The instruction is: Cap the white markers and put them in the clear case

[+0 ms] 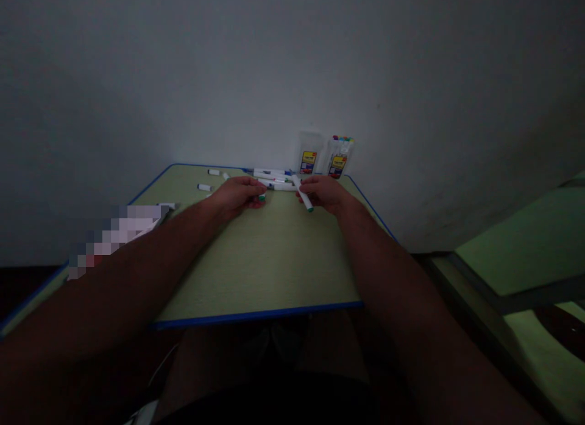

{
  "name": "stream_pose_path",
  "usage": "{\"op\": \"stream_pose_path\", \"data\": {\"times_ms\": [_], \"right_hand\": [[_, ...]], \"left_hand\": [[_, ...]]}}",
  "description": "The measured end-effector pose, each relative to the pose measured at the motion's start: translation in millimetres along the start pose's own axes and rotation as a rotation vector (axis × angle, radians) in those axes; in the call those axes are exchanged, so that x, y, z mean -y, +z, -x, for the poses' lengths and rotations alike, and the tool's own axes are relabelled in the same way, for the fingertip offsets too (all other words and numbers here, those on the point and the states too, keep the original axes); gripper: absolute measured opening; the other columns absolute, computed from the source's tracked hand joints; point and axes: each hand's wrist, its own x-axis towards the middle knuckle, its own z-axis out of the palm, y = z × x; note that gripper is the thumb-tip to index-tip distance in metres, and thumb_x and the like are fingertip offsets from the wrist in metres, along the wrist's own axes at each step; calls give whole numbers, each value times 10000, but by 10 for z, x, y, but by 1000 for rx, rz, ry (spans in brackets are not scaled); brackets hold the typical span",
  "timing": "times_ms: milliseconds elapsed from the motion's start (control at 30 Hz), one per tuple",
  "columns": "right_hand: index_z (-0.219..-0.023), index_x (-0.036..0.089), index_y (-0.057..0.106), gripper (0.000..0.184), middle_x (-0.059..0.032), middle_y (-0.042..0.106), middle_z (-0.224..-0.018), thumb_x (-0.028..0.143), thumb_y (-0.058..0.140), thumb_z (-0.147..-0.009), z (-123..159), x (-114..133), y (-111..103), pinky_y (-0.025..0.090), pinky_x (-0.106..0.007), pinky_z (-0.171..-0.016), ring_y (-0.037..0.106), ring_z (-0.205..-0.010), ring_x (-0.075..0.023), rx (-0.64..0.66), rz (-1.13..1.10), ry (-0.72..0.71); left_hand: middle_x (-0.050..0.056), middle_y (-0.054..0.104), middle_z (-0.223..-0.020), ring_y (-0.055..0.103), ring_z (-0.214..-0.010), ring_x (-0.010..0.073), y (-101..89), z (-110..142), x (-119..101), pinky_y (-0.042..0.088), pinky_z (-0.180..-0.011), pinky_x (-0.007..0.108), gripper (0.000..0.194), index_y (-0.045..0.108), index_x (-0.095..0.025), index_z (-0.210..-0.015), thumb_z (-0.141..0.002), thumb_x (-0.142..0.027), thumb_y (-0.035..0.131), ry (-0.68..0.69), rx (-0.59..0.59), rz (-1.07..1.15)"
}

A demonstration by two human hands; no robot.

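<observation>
Over the far half of the table, my left hand (pixel 238 193) pinches a small white marker cap with a green end (pixel 262 197). To its right, my right hand (pixel 322 191) grips a white marker (pixel 302 193) that slants toward me, its green end lowest. The two hands are apart. Behind and between them lies a loose row of white markers (pixel 274 178). Left of my left hand are short white marker caps with dark ends, one cap (pixel 204 187) near the wrist and another cap (pixel 213 172) farther back.
A clear plastic case (pixel 310 146) and a similar case filled with coloured-end markers (pixel 340 153) stand by the wall. The table (pixel 256 266) has a blue edge. A blurred-out item (pixel 123 233) lies at the left, beside my forearm.
</observation>
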Motion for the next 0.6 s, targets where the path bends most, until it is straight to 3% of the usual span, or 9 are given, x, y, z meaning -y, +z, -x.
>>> {"op": "stream_pose_path", "data": {"times_ms": [600], "right_hand": [[-873, 162, 616, 116, -43, 692, -720, 50, 621, -841, 11, 27, -6, 520, -244, -533, 650, -579, -136, -7, -21, 2]], "left_hand": [[70, 659, -720, 598, -577, 124, -30, -35, 23, 512, -527, 242, 87, 671, -127, -729, -739, -54, 718, 28, 0, -7]]}}
